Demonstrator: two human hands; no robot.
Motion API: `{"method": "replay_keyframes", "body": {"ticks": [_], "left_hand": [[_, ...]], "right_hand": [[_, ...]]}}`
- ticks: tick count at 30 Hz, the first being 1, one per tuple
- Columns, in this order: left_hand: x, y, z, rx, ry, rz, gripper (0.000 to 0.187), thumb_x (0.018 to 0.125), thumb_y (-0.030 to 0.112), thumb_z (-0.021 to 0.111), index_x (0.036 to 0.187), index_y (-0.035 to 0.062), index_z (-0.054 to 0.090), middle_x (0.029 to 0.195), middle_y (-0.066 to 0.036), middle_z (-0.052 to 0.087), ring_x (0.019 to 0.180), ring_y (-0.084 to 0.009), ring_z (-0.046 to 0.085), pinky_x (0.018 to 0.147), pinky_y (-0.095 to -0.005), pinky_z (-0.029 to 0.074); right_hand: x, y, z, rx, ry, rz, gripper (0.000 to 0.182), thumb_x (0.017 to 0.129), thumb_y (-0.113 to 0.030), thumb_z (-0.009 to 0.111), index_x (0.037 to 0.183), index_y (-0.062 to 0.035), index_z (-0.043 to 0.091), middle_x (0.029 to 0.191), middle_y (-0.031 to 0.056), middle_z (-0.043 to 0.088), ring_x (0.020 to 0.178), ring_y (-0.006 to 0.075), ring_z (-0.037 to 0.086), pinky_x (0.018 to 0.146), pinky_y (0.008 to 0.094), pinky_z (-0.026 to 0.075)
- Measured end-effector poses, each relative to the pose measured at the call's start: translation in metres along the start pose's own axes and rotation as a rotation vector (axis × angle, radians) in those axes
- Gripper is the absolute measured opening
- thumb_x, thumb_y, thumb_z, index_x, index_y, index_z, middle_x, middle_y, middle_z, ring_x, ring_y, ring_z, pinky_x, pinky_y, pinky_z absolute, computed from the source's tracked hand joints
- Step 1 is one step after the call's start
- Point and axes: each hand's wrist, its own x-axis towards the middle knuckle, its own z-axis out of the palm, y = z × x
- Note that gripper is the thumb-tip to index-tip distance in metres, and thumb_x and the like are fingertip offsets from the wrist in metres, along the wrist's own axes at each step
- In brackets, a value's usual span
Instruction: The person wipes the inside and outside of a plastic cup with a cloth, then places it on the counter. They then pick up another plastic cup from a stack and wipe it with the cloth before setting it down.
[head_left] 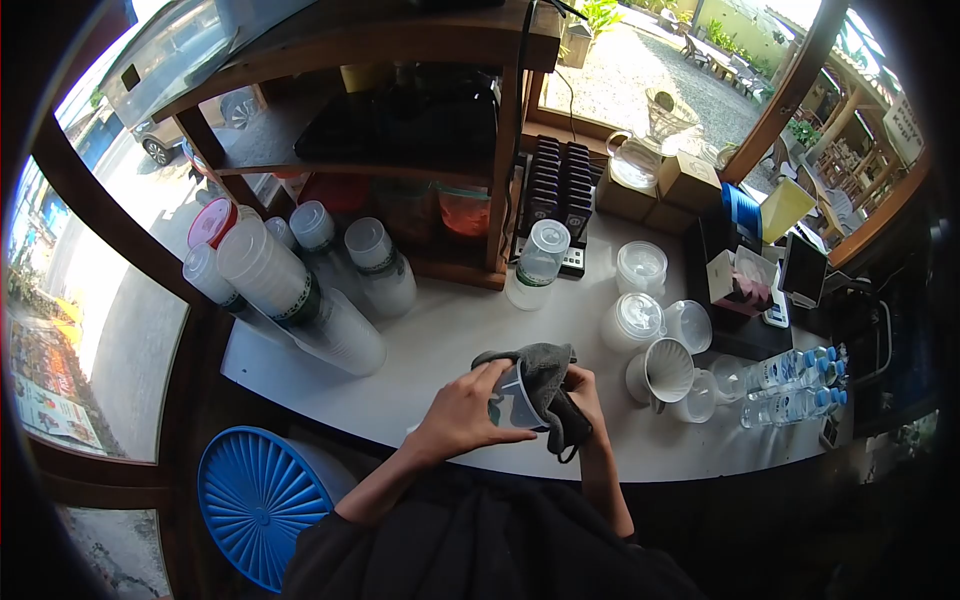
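My left hand (pixel 462 412) grips a clear plastic cup (pixel 512 408) tilted on its side above the counter's front edge. A dark grey cloth (pixel 545 378) drapes over the cup's rim and partly into its mouth. My right hand (pixel 588 400) is closed on that cloth at the cup's right side; some of its fingers are hidden behind the fabric. Right of my hands, a white ribbed coffee dripper (pixel 665 372) stands among several clear plastic containers. One lidded container (pixel 638 318) sits just behind it.
Tall stacks of plastic cups (pixel 300 290) stand on the counter's left. Several water bottles (pixel 795 385) lie at the right. A wooden shelf (pixel 400 170) rises behind, next to a rack of black devices (pixel 560 185). A blue-lidded bin (pixel 265 510) is below left.
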Motion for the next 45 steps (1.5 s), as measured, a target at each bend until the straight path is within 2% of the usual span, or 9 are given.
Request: {"method": "replay_keyframes", "body": {"ticks": [4,9,16,19,25,28,31,36,45], "left_hand": [[0.004,-0.011,0.010,0.279,0.290,0.196,0.082,0.061,0.037,0.081,0.130,0.0112,0.044,0.111,-0.008,0.055,0.108,-0.0232,0.054,0.098,-0.0415,0.030],[0.005,-0.015,0.015,0.477,0.272,0.204,0.085,0.062,0.032,0.082,0.134,0.0156,0.039,0.114,-0.007,0.050,0.109,-0.0207,0.051,0.099,-0.0473,0.026],[0.012,-0.019,0.031,0.263,0.262,0.192,0.091,0.062,0.040,0.082,0.137,0.0160,0.035,0.117,-0.008,0.048,0.113,-0.0226,0.048,0.096,-0.0448,0.025],[0.012,-0.012,0.036,0.184,0.295,0.172,0.093,0.062,0.040,0.082,0.137,0.0159,0.034,0.118,-0.009,0.047,0.113,-0.0229,0.047,0.096,-0.0443,0.024],[0.015,-0.008,0.033,0.334,0.370,0.149,0.096,0.058,0.037,0.085,0.136,0.0160,0.034,0.120,-0.010,0.046,0.115,-0.0236,0.045,0.096,-0.0438,0.024],[0.020,-0.015,0.033,0.258,0.463,0.155,0.096,0.058,0.038,0.084,0.137,0.0158,0.034,0.120,-0.010,0.046,0.114,-0.0240,0.046,0.096,-0.0445,0.024],[0.019,-0.013,0.035,0.232,0.550,0.232,0.093,0.059,0.040,0.083,0.136,0.0151,0.036,0.119,-0.010,0.048,0.112,-0.0247,0.048,0.095,-0.0451,0.025],[0.010,-0.005,0.026,0.270,0.546,0.336,0.088,0.061,0.036,0.081,0.136,0.0168,0.040,0.121,-0.009,0.046,0.114,-0.0237,0.046,0.095,-0.0448,0.026],[0.006,-0.009,0.044,0.260,0.612,0.445,0.079,0.061,0.039,0.081,0.129,0.0163,0.046,0.120,-0.007,0.051,0.110,-0.0244,0.051,0.095,-0.0450,0.029]], "right_hand": [[-0.008,0.020,0.007,0.132,0.063,0.115,0.029,0.077,-0.011,0.074,0.100,0.0039,0.065,0.090,0.0049,0.068,0.077,0.0096,0.062,0.068,0.0247,0.051],[-0.013,0.035,0.000,0.076,0.043,0.243,0.025,0.080,-0.009,0.069,0.099,0.0053,0.064,0.090,0.0054,0.067,0.078,0.0098,0.062,0.069,0.0255,0.051],[-0.018,0.039,-0.020,-0.217,0.161,0.026,0.018,0.078,-0.004,0.062,0.094,0.0044,0.065,0.084,0.0029,0.066,0.077,0.0098,0.060,0.069,0.0242,0.049],[-0.027,0.035,-0.011,0.037,0.257,-0.069,0.024,0.080,-0.007,0.064,0.102,0.0032,0.063,0.093,0.0045,0.065,0.084,0.0103,0.060,0.073,0.0248,0.050],[-0.038,0.007,-0.001,0.423,-0.099,0.085,0.063,0.081,-0.014,0.071,0.134,0.0000,0.038,0.123,0.0111,0.052,0.101,0.0150,0.058,0.084,0.0286,0.050],[-0.042,0.022,0.010,0.226,0.028,-0.011,0.071,0.081,-0.016,0.071,0.137,-0.0014,0.032,0.126,0.0120,0.049,0.105,0.0183,0.056,0.089,0.0306,0.048],[-0.035,0.049,0.014,0.343,0.157,0.021,0.063,0.081,-0.018,0.071,0.133,0.0012,0.039,0.121,0.0105,0.052,0.105,0.0167,0.055,0.088,0.0297,0.048],[-0.039,0.030,0.007,0.183,-0.013,0.024,0.055,0.083,-0.018,0.069,0.128,-0.0014,0.044,0.116,0.0091,0.054,0.104,0.0172,0.055,0.085,0.0317,0.049],[-0.027,0.021,0.024,0.548,0.275,-0.108,0.033,0.089,-0.022,0.063,0.114,-0.0041,0.052,0.106,0.0074,0.058,0.090,0.0148,0.061,0.074,0.0267,0.054]]}}
